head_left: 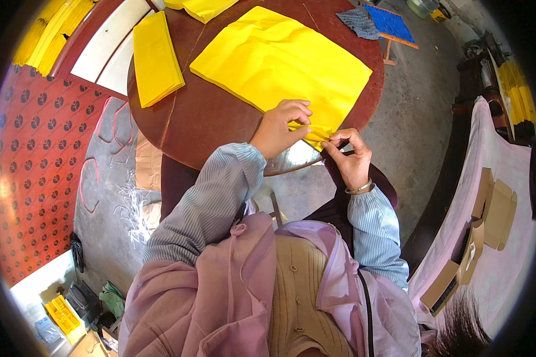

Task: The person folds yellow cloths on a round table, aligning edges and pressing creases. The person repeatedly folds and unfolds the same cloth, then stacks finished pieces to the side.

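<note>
A large yellow sheet [286, 59], paper or thin cloth, lies spread over the round brown table [202, 128]. Its near corner is gathered into small pleats [315, 134] at the table's front edge. On the left side of these pleats, my left hand [283, 126] pinches the material between thumb and fingers. My right hand [352, 159], with a bracelet at the wrist, grips the pleats from the right, thumb against fingertips. How many layers are held cannot be made out.
A folded yellow stack [156, 59] lies on the table's left, with more yellow material [201, 7] at the far edge. A grey cloth [358, 24] sits at the far right edge, near a small blue-topped stool [392, 25]. Open cardboard boxes [499, 214] rest on a pink cover at right.
</note>
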`<state>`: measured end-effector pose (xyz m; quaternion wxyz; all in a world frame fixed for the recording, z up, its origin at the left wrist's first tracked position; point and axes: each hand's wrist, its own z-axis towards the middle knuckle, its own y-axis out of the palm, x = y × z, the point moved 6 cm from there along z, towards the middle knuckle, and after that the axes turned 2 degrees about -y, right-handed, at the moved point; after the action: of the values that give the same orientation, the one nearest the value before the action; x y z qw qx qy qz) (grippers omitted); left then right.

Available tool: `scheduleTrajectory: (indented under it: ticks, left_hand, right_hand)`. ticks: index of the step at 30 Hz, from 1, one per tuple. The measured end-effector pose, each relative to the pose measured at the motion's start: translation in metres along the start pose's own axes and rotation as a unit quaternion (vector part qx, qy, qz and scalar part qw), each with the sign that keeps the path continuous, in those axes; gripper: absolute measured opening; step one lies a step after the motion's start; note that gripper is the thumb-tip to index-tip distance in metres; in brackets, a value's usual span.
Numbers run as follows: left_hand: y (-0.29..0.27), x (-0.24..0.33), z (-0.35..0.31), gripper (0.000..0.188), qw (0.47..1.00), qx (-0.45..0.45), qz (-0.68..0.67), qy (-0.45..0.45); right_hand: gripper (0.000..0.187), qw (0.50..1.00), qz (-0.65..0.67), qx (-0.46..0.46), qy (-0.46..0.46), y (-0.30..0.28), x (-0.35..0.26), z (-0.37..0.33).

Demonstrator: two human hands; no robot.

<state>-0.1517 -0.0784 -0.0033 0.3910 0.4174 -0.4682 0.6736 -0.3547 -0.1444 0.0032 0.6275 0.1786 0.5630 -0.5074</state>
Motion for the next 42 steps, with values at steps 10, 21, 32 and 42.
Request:
scheduleTrajectory:
  ticks: [10,21,32,42]
  left_hand:
    - [0.001,-0.003,0.0,0.012,1.0,0.009,-0.01,0.002]
    - [0.001,-0.003,0.0,0.012,1.0,0.005,-0.017,-0.01]
    - [-0.005,0.002,0.0,0.016,0.999,-0.027,0.017,0.031]
    - [0.002,0.0,0.0,0.015,0.999,0.0,0.02,0.034]
  right_hand:
    - [0.034,1.0,0.011,0.018,-0.002,-0.002,-0.004,-0.002]
    - [0.013,0.993,-0.082,-0.032,-0.082,-0.001,-0.02,0.002]
    - [0.012,0.999,-0.049,-0.009,-0.018,-0.001,-0.009,0.001]
    - [0.018,0.999,-0.034,0.007,-0.012,-0.001,-0.005,-0.001]
